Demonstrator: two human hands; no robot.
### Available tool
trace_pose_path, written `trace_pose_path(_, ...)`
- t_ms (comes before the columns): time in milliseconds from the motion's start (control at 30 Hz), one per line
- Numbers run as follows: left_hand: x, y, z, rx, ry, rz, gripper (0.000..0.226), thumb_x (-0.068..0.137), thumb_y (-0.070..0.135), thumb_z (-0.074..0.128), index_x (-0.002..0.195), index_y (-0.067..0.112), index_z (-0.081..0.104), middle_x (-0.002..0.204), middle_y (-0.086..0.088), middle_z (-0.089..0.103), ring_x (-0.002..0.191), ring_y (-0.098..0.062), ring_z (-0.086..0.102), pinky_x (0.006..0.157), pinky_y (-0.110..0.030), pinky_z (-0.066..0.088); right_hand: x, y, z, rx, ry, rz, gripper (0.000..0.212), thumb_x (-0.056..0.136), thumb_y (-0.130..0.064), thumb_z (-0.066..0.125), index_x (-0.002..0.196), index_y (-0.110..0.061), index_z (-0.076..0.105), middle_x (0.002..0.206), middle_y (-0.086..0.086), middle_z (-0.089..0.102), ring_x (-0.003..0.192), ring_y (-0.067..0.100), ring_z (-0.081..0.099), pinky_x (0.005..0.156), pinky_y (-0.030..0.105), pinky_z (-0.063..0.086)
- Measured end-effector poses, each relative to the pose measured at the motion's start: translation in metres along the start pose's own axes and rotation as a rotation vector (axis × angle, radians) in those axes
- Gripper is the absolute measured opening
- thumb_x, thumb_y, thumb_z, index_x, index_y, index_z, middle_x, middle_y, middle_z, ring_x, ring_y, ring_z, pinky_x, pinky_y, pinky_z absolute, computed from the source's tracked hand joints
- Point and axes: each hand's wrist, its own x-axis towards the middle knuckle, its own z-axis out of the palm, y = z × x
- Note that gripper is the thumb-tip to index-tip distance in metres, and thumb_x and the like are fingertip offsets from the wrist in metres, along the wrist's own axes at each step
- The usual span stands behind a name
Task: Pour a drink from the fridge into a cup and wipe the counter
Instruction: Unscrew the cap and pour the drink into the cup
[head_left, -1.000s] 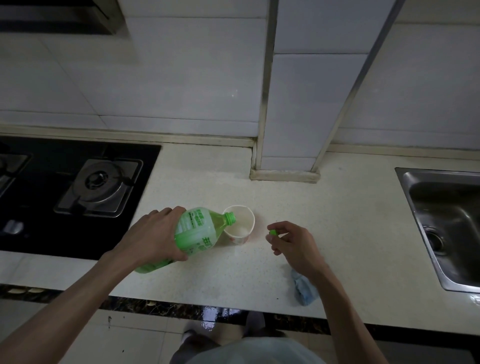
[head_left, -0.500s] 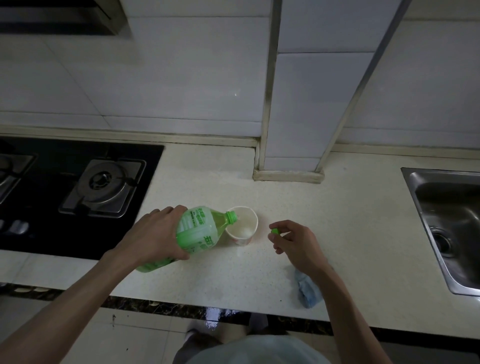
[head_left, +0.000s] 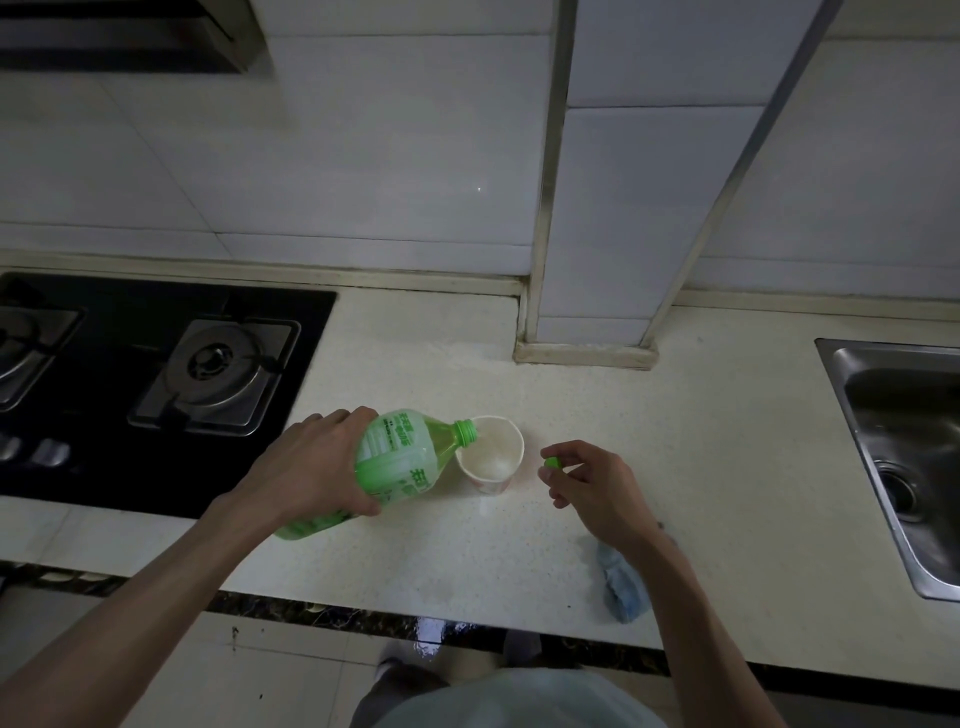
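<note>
White paper cup (head_left: 491, 453) stands on speckled counter (head_left: 701, 467). Left hand (head_left: 317, 467) wraps tilted green plastic bottle (head_left: 395, 462), mouth over cup's rim. Right hand (head_left: 592, 488), right of cup, pinches small green cap (head_left: 551, 462). Blue cloth (head_left: 621, 587) nearer-right of cup.

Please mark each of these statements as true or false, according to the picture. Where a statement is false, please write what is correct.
1. The left hand holds the green bottle tilted, its mouth at the rim of the paper cup. True.
2. The green cap is screwed on the bottle. False: it is off, pinched in the fingers of the right hand.
3. The cup stands in the sink. False: it stands on the counter, between the gas stove and the sink.
4. A blue cloth lies on the counter near the right wrist. True.
5. The right hand steadies the cup. False: it is apart from the cup.
</note>
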Motion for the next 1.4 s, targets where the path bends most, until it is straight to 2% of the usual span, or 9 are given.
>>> trace_pose_path(400,0.001,-0.002,-0.005,0.014,0.007,0.011,0.093,0.055,0.059,0.080,0.133,0.030,0.037,0.113,0.010,0.056,0.096,-0.013,0.054,0.075,-0.029,0.046,0.002,-0.002,0.003,-0.014,-0.003,0.005,0.024,0.091,-0.024,0.066,0.114,-0.020,0.066,0.099,-0.006,0.068,0.070,0.010,0.069,0.064,0.016,0.055)
trace_pose_path(833,-0.002,-0.004,-0.010,0.018,0.022,0.014,0.091,0.056,0.058,0.081,0.132,0.030,0.038,0.113,0.011,0.056,0.095,-0.012,0.054,0.072,-0.028,0.047,0.002,-0.006,0.003,-0.024,0.006,-0.008,0.024,0.091,-0.024,0.066,0.114,-0.019,0.066,0.096,-0.006,0.069,0.068,0.008,0.069,0.059,0.012,0.051)
trace_pose_path(1233,0.002,-0.007,-0.012,0.033,0.027,0.025,0.091,0.055,0.059,0.080,0.131,0.031,0.038,0.111,0.011,0.057,0.094,-0.012,0.054,0.075,-0.030,0.050,0.004,-0.008,0.002,-0.048,0.009,-0.015,0.021,0.091,-0.024,0.067,0.112,-0.021,0.066,0.097,-0.005,0.069,0.067,0.008,0.069,0.062,0.014,0.053)
trace_pose_path(1400,0.005,-0.006,-0.012,0.032,0.029,0.028,0.091,0.054,0.060,0.079,0.131,0.031,0.038,0.110,0.011,0.056,0.093,-0.012,0.054,0.075,-0.030,0.050,0.005,-0.008,0.003,-0.041,0.007,-0.012,0.023,0.090,-0.022,0.067,0.113,-0.019,0.067,0.094,-0.007,0.069,0.065,0.007,0.069,0.057,0.012,0.050)
